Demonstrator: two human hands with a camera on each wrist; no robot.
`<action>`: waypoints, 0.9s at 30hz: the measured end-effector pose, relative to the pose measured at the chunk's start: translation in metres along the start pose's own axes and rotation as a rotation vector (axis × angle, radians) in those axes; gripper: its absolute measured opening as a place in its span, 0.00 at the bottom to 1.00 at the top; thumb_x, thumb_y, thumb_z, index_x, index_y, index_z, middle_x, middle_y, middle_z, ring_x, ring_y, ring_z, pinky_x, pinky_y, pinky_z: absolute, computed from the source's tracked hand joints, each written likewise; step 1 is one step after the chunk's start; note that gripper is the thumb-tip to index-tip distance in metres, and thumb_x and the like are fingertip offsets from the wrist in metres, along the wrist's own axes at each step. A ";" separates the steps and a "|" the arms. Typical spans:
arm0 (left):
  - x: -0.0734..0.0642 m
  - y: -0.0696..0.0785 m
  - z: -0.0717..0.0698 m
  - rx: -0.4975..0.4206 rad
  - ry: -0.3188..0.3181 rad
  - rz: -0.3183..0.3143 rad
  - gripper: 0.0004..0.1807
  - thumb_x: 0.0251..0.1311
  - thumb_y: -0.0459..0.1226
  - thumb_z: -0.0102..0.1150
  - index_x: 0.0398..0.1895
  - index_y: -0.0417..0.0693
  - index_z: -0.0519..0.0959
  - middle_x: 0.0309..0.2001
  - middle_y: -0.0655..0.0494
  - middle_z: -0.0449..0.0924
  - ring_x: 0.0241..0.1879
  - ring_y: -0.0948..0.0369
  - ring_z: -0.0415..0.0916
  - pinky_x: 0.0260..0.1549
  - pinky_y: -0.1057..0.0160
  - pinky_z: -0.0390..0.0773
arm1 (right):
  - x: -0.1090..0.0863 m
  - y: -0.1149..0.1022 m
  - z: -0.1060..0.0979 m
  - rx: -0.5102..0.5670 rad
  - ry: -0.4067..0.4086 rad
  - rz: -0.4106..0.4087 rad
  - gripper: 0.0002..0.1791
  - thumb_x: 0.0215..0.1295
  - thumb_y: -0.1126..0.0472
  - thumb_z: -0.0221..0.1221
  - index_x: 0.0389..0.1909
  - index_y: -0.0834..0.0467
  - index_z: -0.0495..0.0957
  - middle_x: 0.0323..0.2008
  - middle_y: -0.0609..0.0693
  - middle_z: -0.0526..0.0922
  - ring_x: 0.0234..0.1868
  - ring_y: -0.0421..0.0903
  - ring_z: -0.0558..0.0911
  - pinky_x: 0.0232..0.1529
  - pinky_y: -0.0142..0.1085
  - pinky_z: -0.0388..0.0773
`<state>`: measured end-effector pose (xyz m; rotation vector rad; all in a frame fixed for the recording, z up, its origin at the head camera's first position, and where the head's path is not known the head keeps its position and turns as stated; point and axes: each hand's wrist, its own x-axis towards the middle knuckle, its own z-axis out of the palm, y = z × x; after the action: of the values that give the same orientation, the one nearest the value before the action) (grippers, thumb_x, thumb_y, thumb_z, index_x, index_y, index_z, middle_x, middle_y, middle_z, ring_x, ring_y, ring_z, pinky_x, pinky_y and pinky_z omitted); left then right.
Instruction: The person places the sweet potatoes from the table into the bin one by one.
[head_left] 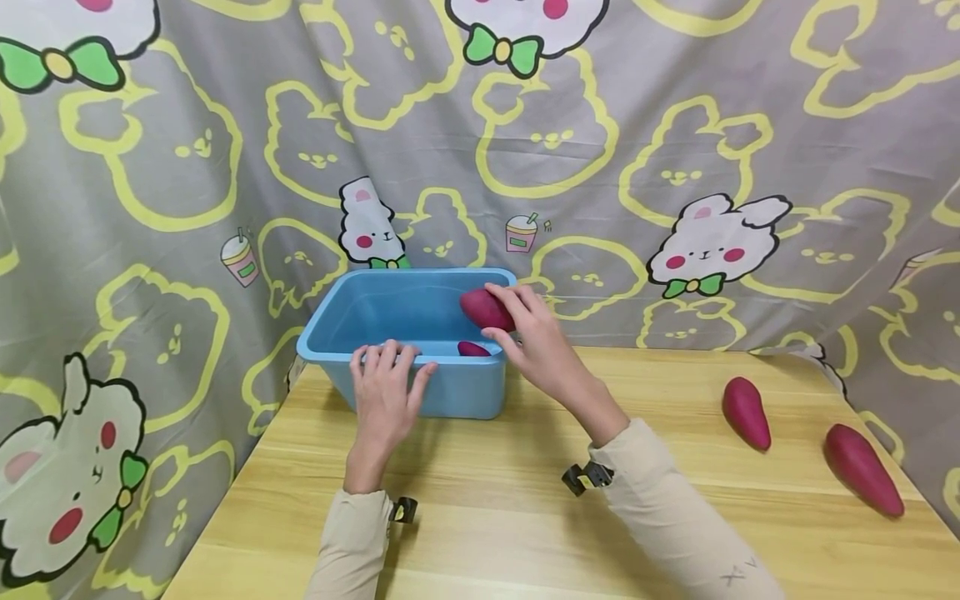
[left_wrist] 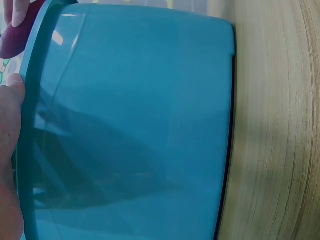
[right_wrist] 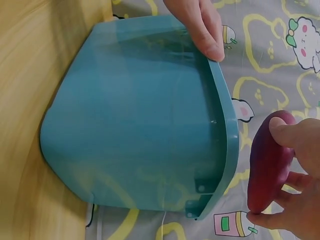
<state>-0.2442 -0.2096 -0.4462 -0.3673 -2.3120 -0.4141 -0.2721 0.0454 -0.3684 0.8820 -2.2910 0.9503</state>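
Note:
A blue plastic bin (head_left: 420, 392) stands on the wooden table against the curtain. Over its right end my right hand (head_left: 536, 337) grips a purple sweet potato (head_left: 483, 309), thumb on one side and fingers on the other; the right wrist view shows the same sweet potato (right_wrist: 270, 160) beyond the rim. My left hand (head_left: 386, 392) rests on the bin's near rim, its fingers bent over the edge and their tips partly hidden inside. Part of another purple sweet potato (head_left: 473, 349) shows inside the bin, behind the near wall.
Two more purple sweet potatoes lie on the right of the table, one nearer the middle (head_left: 746, 413) and one close to the right edge (head_left: 862, 470). A patterned grey curtain (head_left: 585, 192) hangs behind and at both sides of the wooden table (head_left: 480, 517).

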 end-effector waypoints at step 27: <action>0.001 -0.001 0.002 -0.006 0.011 0.010 0.27 0.76 0.60 0.46 0.47 0.47 0.81 0.47 0.47 0.77 0.51 0.45 0.69 0.66 0.37 0.53 | 0.009 -0.003 0.029 -0.078 -0.059 -0.093 0.32 0.64 0.63 0.71 0.69 0.57 0.73 0.57 0.57 0.76 0.54 0.55 0.76 0.54 0.49 0.79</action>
<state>-0.2463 -0.2101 -0.4470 -0.3783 -2.2978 -0.4169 -0.2819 0.0187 -0.3799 0.9856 -2.2982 0.7992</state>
